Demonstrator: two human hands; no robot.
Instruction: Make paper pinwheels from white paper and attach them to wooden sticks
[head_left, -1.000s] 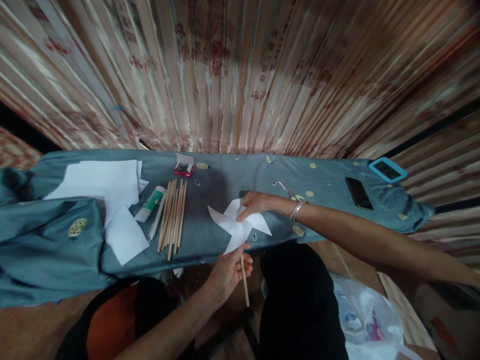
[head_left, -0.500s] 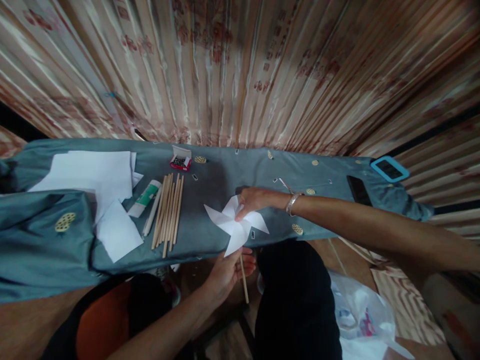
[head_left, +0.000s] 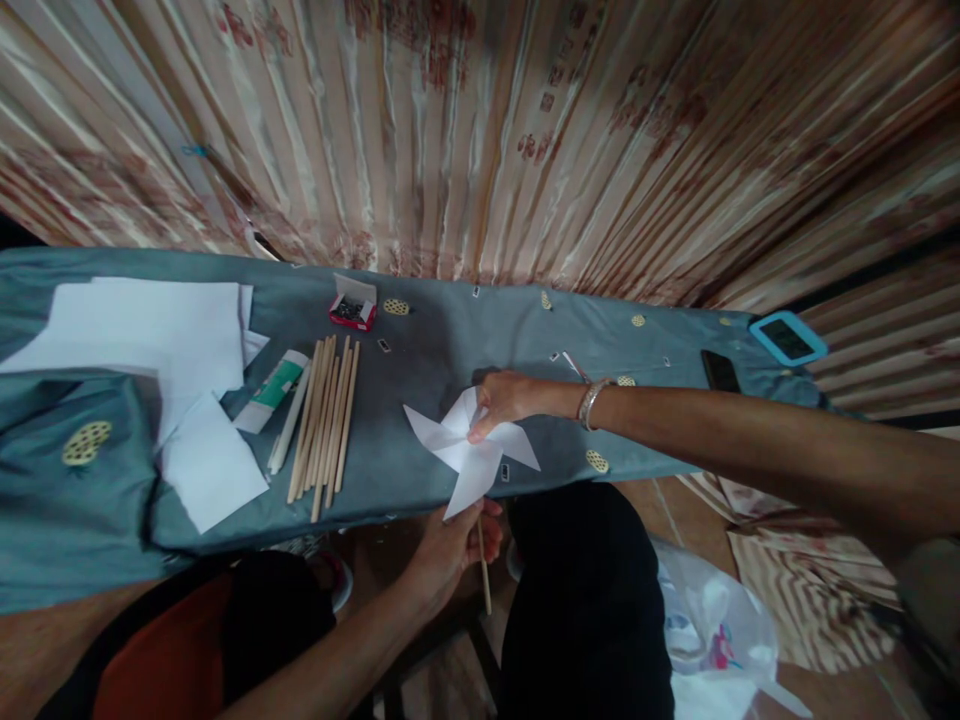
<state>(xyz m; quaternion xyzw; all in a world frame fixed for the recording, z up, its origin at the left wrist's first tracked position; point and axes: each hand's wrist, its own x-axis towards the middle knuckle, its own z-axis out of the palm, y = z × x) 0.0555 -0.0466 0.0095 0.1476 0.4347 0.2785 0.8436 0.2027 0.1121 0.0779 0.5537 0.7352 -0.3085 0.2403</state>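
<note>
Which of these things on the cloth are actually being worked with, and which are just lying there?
In use: paper pinwheel, pinched at its centre by the right hand; thin stick, gripped by the left hand.
Lying about: spare sticks, glue tube, paper sheets, red box, black phone.

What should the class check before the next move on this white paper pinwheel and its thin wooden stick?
1. Left hand grips the thin wooden stick: ok.
2. Right hand pinches the white paper pinwheel at its centre: ok.
3. Stick's top meets the pinwheel's centre: cannot tell, hidden behind the paper.
4. Pin through the centre: cannot tell.
5. Small red box lies open on the blue-grey tablecloth: ok.
</note>
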